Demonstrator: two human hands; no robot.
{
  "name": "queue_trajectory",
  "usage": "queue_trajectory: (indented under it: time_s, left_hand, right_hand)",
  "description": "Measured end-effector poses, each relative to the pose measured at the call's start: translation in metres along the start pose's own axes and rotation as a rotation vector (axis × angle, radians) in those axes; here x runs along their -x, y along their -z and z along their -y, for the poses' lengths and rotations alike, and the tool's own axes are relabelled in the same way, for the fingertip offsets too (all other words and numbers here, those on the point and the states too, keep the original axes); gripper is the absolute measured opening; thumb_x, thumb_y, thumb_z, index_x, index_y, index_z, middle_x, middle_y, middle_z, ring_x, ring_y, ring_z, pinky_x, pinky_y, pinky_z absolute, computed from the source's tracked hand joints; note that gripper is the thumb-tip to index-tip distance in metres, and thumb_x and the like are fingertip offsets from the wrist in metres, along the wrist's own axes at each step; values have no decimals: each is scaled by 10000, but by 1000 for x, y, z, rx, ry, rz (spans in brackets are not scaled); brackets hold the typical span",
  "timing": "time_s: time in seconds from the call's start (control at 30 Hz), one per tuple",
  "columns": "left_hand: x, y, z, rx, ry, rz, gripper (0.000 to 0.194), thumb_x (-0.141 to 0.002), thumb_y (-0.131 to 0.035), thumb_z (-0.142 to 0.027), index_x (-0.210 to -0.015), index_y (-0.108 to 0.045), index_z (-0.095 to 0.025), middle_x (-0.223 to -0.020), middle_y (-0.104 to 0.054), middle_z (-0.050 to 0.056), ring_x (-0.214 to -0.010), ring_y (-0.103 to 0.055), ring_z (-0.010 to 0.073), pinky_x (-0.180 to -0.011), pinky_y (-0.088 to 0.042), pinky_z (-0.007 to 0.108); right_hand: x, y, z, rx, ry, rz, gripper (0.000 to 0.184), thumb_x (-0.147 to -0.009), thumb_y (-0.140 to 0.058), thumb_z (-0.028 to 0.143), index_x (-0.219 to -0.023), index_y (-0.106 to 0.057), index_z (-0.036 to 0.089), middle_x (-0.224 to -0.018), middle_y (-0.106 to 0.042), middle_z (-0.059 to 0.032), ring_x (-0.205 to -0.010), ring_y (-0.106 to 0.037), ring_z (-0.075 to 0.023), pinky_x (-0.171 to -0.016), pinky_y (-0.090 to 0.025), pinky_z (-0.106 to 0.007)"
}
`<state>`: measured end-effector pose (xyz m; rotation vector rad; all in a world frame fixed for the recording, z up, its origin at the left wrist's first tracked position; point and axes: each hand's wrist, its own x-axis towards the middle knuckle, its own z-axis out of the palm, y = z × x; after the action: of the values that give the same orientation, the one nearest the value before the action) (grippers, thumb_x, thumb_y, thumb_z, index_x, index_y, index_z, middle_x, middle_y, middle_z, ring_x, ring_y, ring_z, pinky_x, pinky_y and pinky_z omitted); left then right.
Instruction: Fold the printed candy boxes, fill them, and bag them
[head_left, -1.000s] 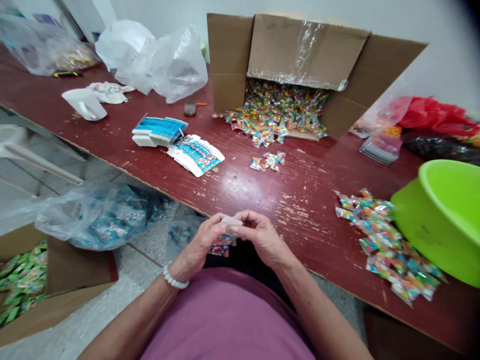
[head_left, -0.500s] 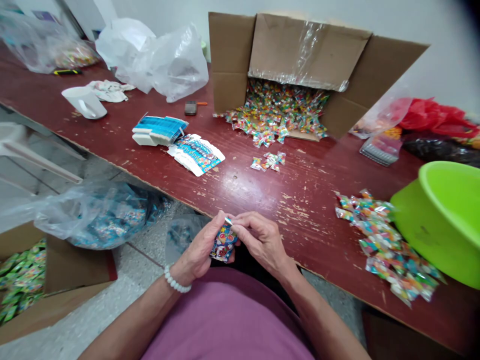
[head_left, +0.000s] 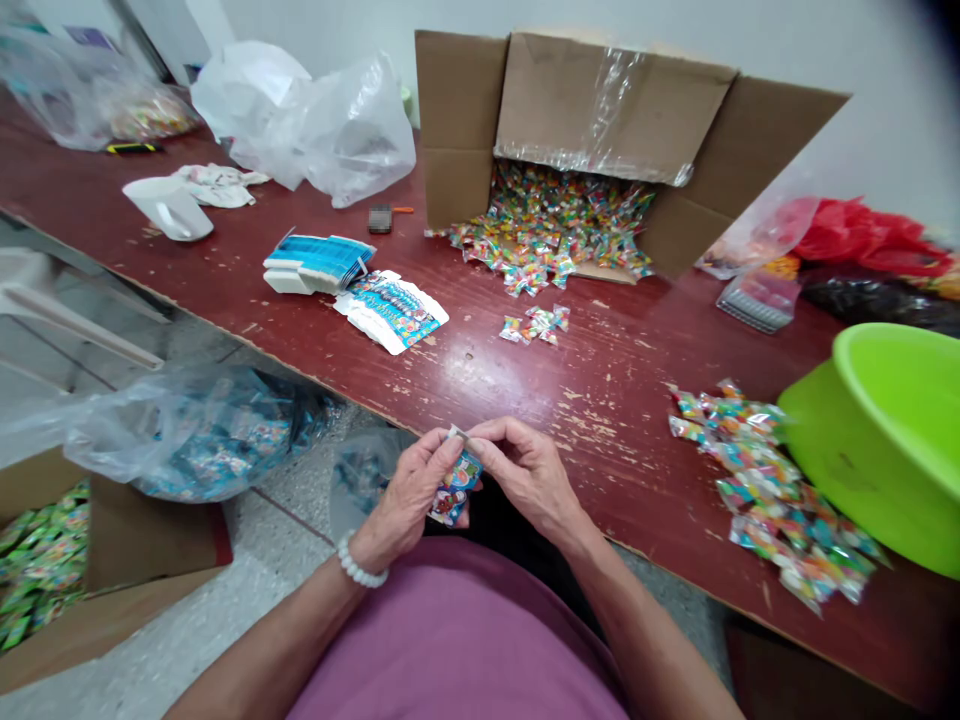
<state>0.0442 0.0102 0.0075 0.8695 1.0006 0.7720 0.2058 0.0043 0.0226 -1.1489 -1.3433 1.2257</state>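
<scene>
In the head view, both hands meet at lower centre of the frame, over the person's lap and just in front of the edge of the red-brown bench. The left hand, with a pale bead bracelet at its wrist, has its fingers closed around a small printed box. The right hand has its thumb and fingers pinched together at the box's pale top edge, close to the left thumb. The box is partly hidden by the hands.

Left of centre on the bench, a flat printed carton lies against a stack of blue cartons. Toward the upper left are a white jug, a crumpled cloth and a clear plastic bag. At upper centre, wrapped candies spill from an open cardboard box onto the bench, a few lying apart in front. At right, another candy pile lies beside a green basin. At lower left, below bench level, a bag of blue packets sits near a brown box of green packets.
</scene>
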Motion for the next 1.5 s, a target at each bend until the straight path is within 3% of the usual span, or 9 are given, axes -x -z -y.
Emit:
queue_trajectory:
  time_s: [0.27, 0.47, 0.63, 0.73, 0.87, 1.07, 1.23, 1.4, 1.5]
  left_hand:
    - [2, 1, -7, 287, 192, 50, 365, -894, -598, -512, -953, -634, -154, -691, -690, 51, -434, -619, 169, -381, -517, 268]
    - [4, 3, -16, 327, 146, -28, 293, -808, -661, -419, -911, -660, -144, -714, -692, 63, -553, -644, 200, -398, -552, 299]
    - [4, 2, -18, 263, 55, -81, 308, -767, -699, -440, -889, -654, -161, -684, -651, 24, -539, -592, 165, -375, -535, 273]
    - [5, 0, -15, 189, -22, -72, 307, -788, -721, -440, -916, -650, -170, -717, -633, 1, -545, -569, 134, -397, -535, 244]
    - [7, 3, -16, 272, 29, -30, 297, -841, -700, -441, -998, -643, -196, -779, -644, -4, -561, -608, 149, -431, -568, 283]
    - [5, 10, -26, 427, 205, 58, 292, -893, -640, -417, -1053, -666, -174, -758, -664, 16, -475, -623, 167, -406, -553, 310]
    - [4, 5, -21, 365, 168, -14, 279, -893, -656, -407, -1039, -700, -173, -754, -677, 19, -510, -624, 148, -399, -532, 254]
    - [5, 4, -16, 274, 167, -69, 463, -902, -592, -587, -1077, -716, -177, -690, -677, 24, -484, -617, 157, -426, -544, 265]
    - [5, 4, -15, 266, 171, -40, 522, -883, -579, -647, -1048, -731, -175, -650, -668, 30, -453, -603, 155, -403, -516, 249]
  right_hand:
    - [0, 3, -1, 15, 156, 41, 159, -904, -694, 357, -841, -721, 214, -967, -727, -55, -734, -683, -158, -601, -560, -263]
    - [-1, -2, -5, -189, -64, 40, 184, -928, -659, 386, -936, -682, 204, -785, -685, -3, -648, -642, -133, -633, -538, -263]
    - [0, -10, -2, -141, -71, 70, 209, -891, -647, 297, -1078, -652, 203, -880, -700, -10, -710, -646, -134, -661, -539, -253]
    - [-2, -14, 0, -43, -71, 50, 127, -876, -636, 270, -960, -680, 186, -828, -702, -17, -685, -639, -140, -627, -530, -249]
    - [-6, -12, 3, 145, 153, -49, 120, -916, -617, 232, -902, -730, 194, -841, -740, -30, -736, -676, -156, -674, -534, -260]
    - [-6, -2, 6, 194, 405, 158, 118, -955, -650, 228, -1015, -750, 212, -1023, -767, -70, -975, -716, -187, -877, -543, -303]
    - [-6, -7, 0, 202, 290, 68, 136, -964, -632, 240, -906, -752, 217, -952, -768, -49, -867, -714, -175, -792, -548, -288]
    - [-9, -8, 0, 209, 215, 101, 149, -943, -647, 236, -1044, -755, 252, -1102, -767, -41, -974, -717, -198, -894, -549, -337]
    - [-12, -7, 0, 114, 78, 105, 139, -928, -654, 272, -998, -765, 227, -972, -782, -34, -835, -725, -186, -768, -575, -309]
